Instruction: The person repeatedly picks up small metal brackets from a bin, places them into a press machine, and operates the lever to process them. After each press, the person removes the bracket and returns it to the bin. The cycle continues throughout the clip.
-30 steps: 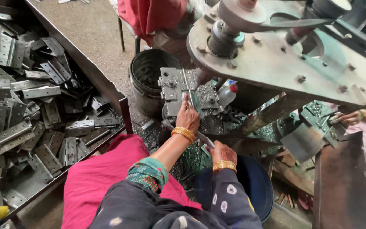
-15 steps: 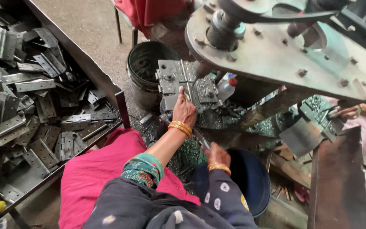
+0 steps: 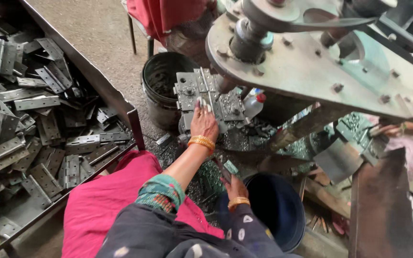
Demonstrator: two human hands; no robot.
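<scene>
Workshop floor, press bed [image 3: 225,107]: left hand [image 3: 203,123] flat, seating hinge [image 3: 204,86] under die. Right hand [image 3: 235,188] gripping tool, can't tell which. Next: clearing fingers.

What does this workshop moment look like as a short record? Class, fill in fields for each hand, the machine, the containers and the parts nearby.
Left hand: stretched forward, fingers on the hinge plate lying on the press bed
Right hand: low, by the blue tub, holding a small metal piece; grip unclear
Machine: heavy press frame overhead
Containers: black bucket beside the bed
Parts: tray of hinges to the person's left
</scene>
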